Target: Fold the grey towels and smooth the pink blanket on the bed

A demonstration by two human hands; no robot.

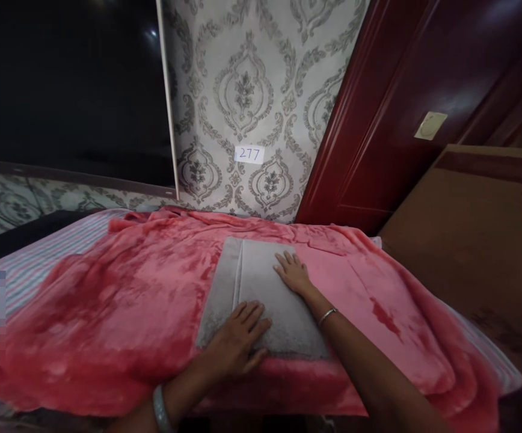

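A folded grey plush cloth lies flat on a pink-red fleece blanket, with a raised fold or seam running along its left side. On the near part of the cloth rests my left hand, fingers spread, its thumb by the near edge. My right hand lies open at the far right edge of the cloth, palm down. Neither hand grips anything.
A striped sheet shows under the blanket at the left. Behind are a large dark screen and patterned wall with a paper label reading 277. A dark red door and a cardboard box stand at the right.
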